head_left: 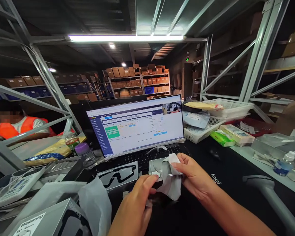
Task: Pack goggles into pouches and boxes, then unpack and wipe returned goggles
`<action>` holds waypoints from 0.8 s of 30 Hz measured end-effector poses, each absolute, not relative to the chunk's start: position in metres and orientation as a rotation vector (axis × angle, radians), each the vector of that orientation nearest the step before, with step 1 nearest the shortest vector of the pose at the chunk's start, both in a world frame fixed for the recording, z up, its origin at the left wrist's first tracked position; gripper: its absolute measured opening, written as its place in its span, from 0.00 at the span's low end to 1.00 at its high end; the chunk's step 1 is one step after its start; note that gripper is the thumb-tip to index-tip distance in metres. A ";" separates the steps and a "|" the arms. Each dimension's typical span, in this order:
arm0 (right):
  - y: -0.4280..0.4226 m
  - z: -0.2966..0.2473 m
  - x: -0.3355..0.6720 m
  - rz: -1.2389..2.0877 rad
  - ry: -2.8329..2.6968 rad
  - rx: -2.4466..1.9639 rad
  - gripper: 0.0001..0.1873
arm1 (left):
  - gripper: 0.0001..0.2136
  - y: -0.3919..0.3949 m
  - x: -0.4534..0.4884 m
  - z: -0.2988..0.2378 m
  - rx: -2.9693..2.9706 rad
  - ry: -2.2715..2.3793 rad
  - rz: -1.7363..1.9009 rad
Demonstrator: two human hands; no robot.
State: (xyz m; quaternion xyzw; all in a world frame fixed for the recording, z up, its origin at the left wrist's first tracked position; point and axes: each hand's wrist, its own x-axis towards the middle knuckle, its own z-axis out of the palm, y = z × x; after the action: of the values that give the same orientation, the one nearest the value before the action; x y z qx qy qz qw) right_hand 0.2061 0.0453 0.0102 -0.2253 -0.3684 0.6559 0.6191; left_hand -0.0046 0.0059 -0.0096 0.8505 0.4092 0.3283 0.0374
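Observation:
My left hand [141,196] is closed, thumb and fingers pinching what looks like a pair of clear-framed glasses [157,173]; a thin transparent arm sticks up toward the keyboard. My right hand [190,173] grips a light grey cloth [172,185], bunched at its upper edge and hanging against the glasses. The cloth and my left fingers hide much of the frame. Just behind the hands lies a grey box [118,173] printed with dark glasses and "Wakening". At the lower left a second Wakening box [54,219] sits by a whitish plastic bag [95,200].
A monitor [137,124] stands behind the keyboard [135,161]. To the right are a barcode scanner [263,183], a spray bottle [284,163], a mouse [215,154] and white baskets [232,108]. A purple-lidded bottle [85,154] stands left. A person in an orange vest [22,126] sits beyond the rack.

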 end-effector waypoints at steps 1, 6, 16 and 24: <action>0.045 0.008 0.204 1.487 -0.831 -0.496 0.34 | 0.33 0.007 -0.001 -0.013 2.604 1.288 1.041; 0.041 0.003 0.196 1.389 -0.848 -0.478 0.32 | 0.29 0.014 0.018 -0.026 2.595 1.447 1.253; 0.022 -0.025 0.160 0.849 -1.171 -0.708 0.25 | 0.22 0.019 0.004 -0.027 2.956 1.671 1.326; 0.044 0.008 0.203 1.442 -0.790 -0.499 0.35 | 0.17 0.023 0.004 -0.020 3.177 1.401 1.355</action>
State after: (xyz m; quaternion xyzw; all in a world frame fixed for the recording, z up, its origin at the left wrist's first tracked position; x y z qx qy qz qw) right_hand 0.2034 0.0440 0.0078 -0.2200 -0.3480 0.6354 0.6533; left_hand 0.0041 0.0226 -0.0201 0.8162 0.3598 0.3481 -0.2885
